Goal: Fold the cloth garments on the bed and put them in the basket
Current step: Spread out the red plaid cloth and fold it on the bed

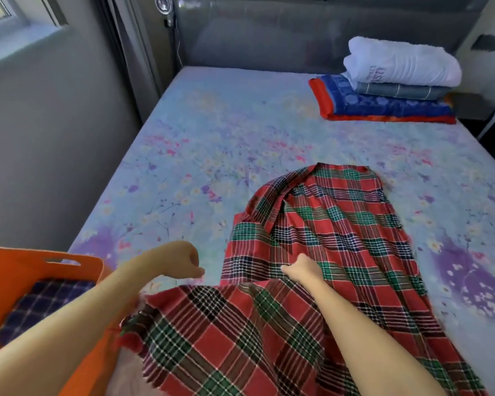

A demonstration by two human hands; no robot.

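On the bed (212,132), the red plaid cloth (320,230) runs lengthwise away from the person, near end draped off the bed edge twd the body. Right hand (299,268) pinches a fold at its left edge; left hand (180,261) is curled, holding nothing, just beside that edge w/ the orange basket (9,270) at far left, so folding prob. goes along the long axis.

I see the floral-sheeted bed (212,132) bearing a red plaid cloth (326,238) near its front edge and folded linens (389,90) at its far right corner.
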